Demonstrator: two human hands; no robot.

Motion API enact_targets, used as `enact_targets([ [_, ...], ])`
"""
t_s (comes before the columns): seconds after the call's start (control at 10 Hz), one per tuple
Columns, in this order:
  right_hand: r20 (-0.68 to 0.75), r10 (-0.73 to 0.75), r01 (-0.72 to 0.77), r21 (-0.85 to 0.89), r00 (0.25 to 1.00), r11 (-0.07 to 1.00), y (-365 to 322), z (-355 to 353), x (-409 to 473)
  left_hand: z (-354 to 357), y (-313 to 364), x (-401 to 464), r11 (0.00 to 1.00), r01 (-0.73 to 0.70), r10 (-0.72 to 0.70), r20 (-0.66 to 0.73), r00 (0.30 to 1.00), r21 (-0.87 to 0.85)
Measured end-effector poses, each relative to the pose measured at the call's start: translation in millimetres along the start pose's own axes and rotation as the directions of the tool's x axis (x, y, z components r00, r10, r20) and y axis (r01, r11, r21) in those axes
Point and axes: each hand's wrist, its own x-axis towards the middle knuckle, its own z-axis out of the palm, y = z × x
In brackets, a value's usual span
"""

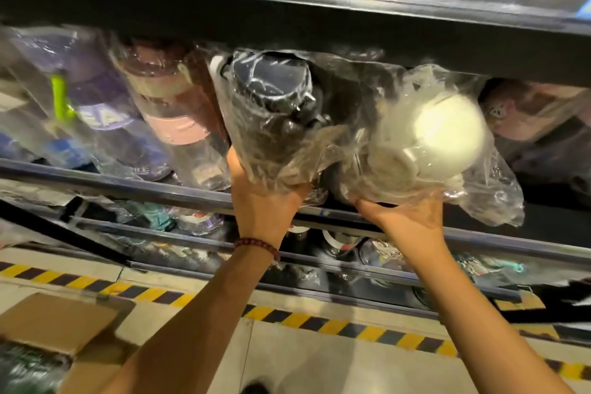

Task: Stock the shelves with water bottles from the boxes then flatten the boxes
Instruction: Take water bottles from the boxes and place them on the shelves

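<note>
Clear plastic is crinkling around a black-lidded water bottle (271,112), gripped from beneath by the left hand (265,201), while the right hand (412,211) is cupping a bagged white-lidded bottle (441,137); both are tilting onto the dark metal shelf (112,179), presumably for sliding in. An open cardboard box (54,323) is sitting below, holding more.

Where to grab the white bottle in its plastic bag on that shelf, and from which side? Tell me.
Grip the white bottle at its base, from below and in front. It leans lid-first into the shelf, so the base is the near end, where the right hand holds it. The loose bag would likely slip.
</note>
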Motion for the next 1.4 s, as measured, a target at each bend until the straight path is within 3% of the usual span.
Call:
enact_targets([
  [0.1, -0.118, 0.013, 0.065, 0.633, 0.993, 0.771, -27.9, -2.3, 9.8, -2.1, 5.8, 3.3, 0.999, -0.037, 0.034, -0.070, 0.997, -0.039],
  [0.2, -0.235, -0.047, 0.080, 0.133, 0.971, 0.988, -18.5, -1.8, 12.1, 0.1, 13.8, 6.2, 0.996, -0.082, 0.077, -0.132, 0.988, -0.033],
  [0.3, -0.319, -0.115, 0.152, 0.093, 0.941, 0.984, -31.8, -6.9, 13.9, 3.9, 20.4, 7.7, 0.990, -0.133, 0.140, -0.202, 0.969, 0.048],
  [0.4, -0.332, -0.179, 0.223, 0.099, 0.926, 0.970, -38.2, -12.5, 22.3, 8.0, 20.3, 7.6, 0.979, -0.156, 0.183, -0.227, 0.956, 0.135],
  [0.7, -0.229, -0.245, 0.272, 0.093, 0.942, 0.958, -50.2, -15.7, 25.3, 4.9, 7.7, 4.4, 0.965, -0.221, 0.245, -0.196, 0.949, 0.138],
  [0.8, -0.226, -0.261, 0.286, 0.087, 0.939, 0.954, -50.0, -15.4, 25.4, -2.7, 5.7, 7.7, 0.985, -0.171, 0.173, -0.072, 0.982, 0.036],
  [0.9, -0.264, -0.257, 0.287, 0.082, 0.930, 0.954, -49.6, -12.5, 24.2, -14.9, 11.0, 12.0, 0.992, -0.063, 0.071, 0.069, 0.995, -0.113],
  [1.0, -0.355, -0.232, 0.276, 0.076, 0.906, 0.958, -49.8, -6.1, 25.1, -24.6, 20.5, 14.8, 0.982, -0.075, 0.094, 0.099, 0.991, -0.175],
  [1.2, -0.535, -0.137, 0.211, 0.079, 0.834, 0.974, -52.8, 16.7, 23.2, -27.7, 28.0, 23.8, 0.985, -0.167, 0.172, 0.114, 0.978, -0.050],
  [1.4, -0.629, -0.090, 0.214, 0.124, 0.772, 0.969, -55.9, 26.8, 24.3, -23.4, 29.5, 26.1, 0.987, -0.163, 0.163, 0.076, 0.984, 0.004],
])
